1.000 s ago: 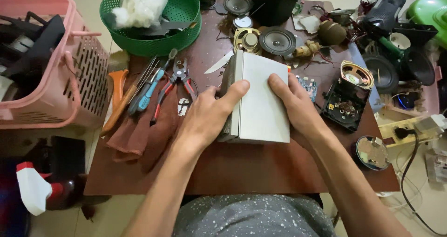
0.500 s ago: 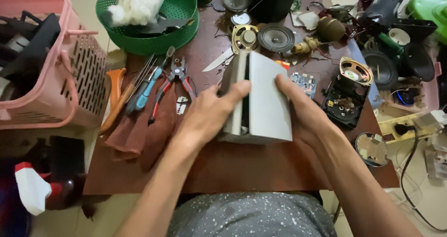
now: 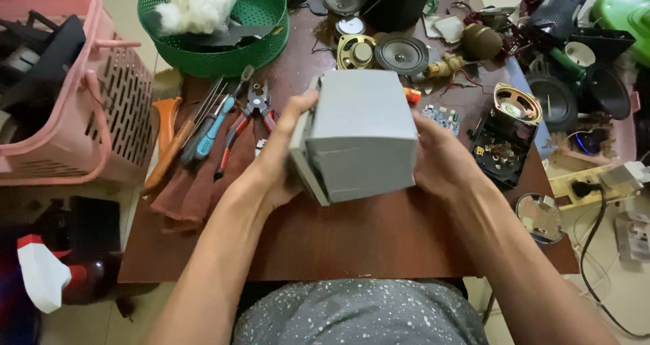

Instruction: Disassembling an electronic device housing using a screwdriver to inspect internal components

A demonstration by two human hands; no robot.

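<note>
A grey box-shaped casing (image 3: 359,136) is held up above the brown table (image 3: 379,240), tilted so its flat side and one end face me. My left hand (image 3: 276,162) grips its left edge, thumb over the top corner. My right hand (image 3: 443,163) clasps its right side. Screwdrivers and red-handled pliers (image 3: 237,125) lie on a brown cloth left of my left hand. A small circuit board (image 3: 441,117) lies just behind my right hand.
A green basket (image 3: 261,16) with white stuffing stands at the back left, a pink basket (image 3: 101,108) at the far left. Loose speaker drivers (image 3: 401,52) and black parts (image 3: 504,148) crowd the back and right. A spray bottle (image 3: 40,277) sits on the floor lower left.
Both hands have lifted the casing off the table and turned it, so a broad flat side and an end now face me instead of its narrow edge.
</note>
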